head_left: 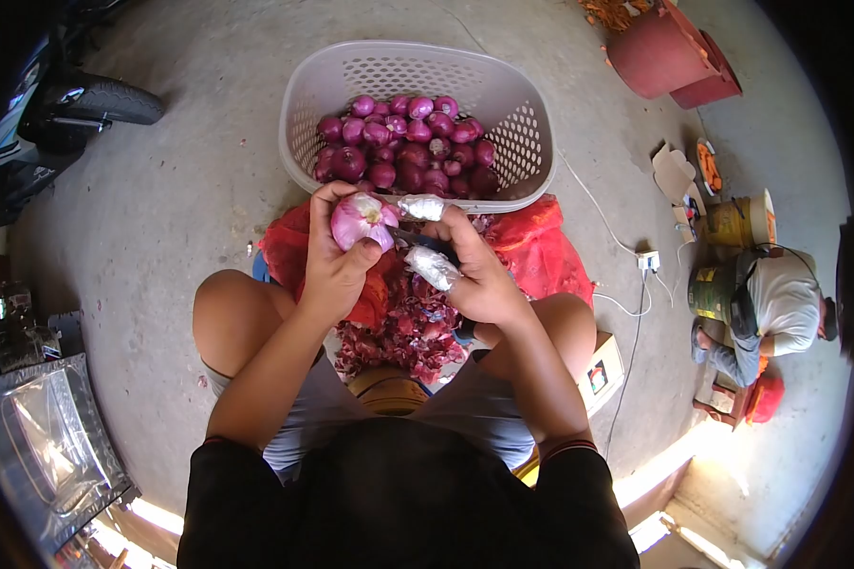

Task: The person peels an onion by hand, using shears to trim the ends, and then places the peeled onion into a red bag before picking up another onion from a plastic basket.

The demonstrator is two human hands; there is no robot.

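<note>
My left hand (pixel 337 261) is wrapped round a red onion (pixel 362 220), whose pale top faces up. My right hand (pixel 470 261) holds a small dark knife (pixel 414 237), its blade end against the onion's right side. Silvery wrapping covers the thumb and a finger of this hand. Just beyond both hands, a grey plastic basket (pixel 299 104) holds several purple onions (pixel 417 154). Below the hands lies a heap of dark red onion skins (pixel 403 332), with red mesh sacks (pixel 541 251) on either side.
A person (pixel 788 303) sits at the right beside buckets (pixel 731 223). Red tubs (pixel 662 52) stand at the upper right. A white cable with a socket block (pixel 647 260) crosses the floor. At the upper left is a vehicle's wheel (pixel 109 100); a box (pixel 605 373) sits by my right knee.
</note>
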